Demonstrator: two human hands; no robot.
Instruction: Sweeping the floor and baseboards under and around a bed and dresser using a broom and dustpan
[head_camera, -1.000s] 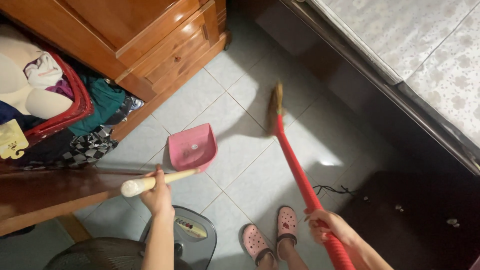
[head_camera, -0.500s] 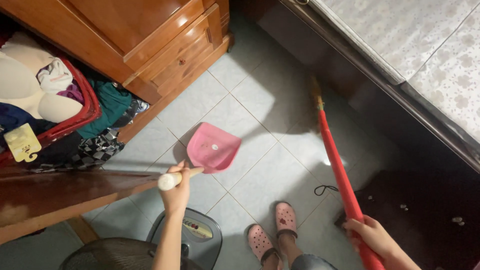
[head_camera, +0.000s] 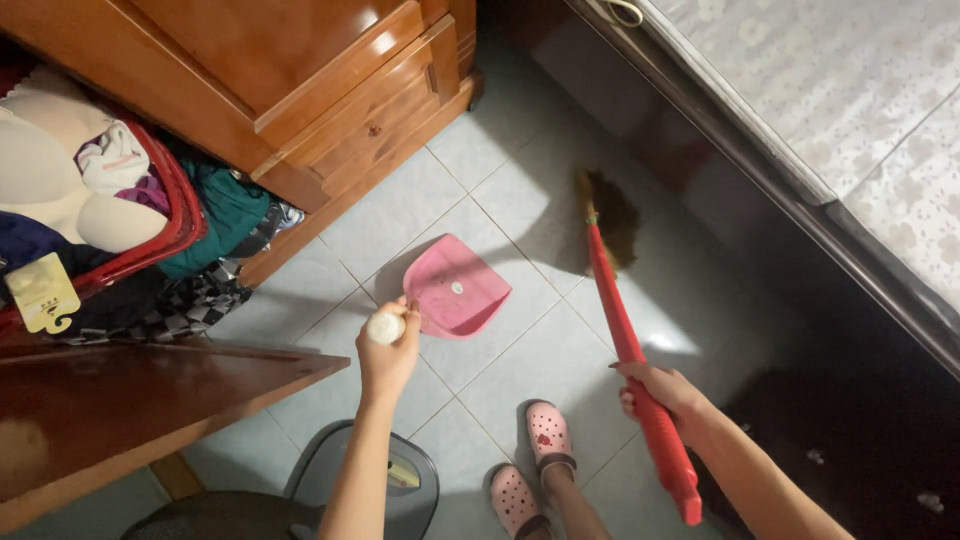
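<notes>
My left hand (head_camera: 387, 357) grips the pale wooden handle (head_camera: 385, 327) of a pink dustpan (head_camera: 454, 287) that rests on the tiled floor, its open mouth turned to the right. My right hand (head_camera: 658, 390) is closed around the red handle (head_camera: 625, 340) of a broom. The broom's brown bristles (head_camera: 611, 216) touch the floor just right of the dustpan, near the dark bed frame. My feet in pink clogs (head_camera: 548, 434) stand below the dustpan.
A wooden dresser with drawers (head_camera: 340, 90) stands at the upper left. A red basket of clothes (head_camera: 120, 210) lies left, above a brown tabletop (head_camera: 130, 390). A grey fan base (head_camera: 400, 480) sits by my feet. A bed with flowered mattress (head_camera: 850, 110) fills the right.
The broom head swung right towards the bed, then back left next to the dustpan. The dustpan moved right and turned its mouth towards the broom. My right hand slid up the handle.
</notes>
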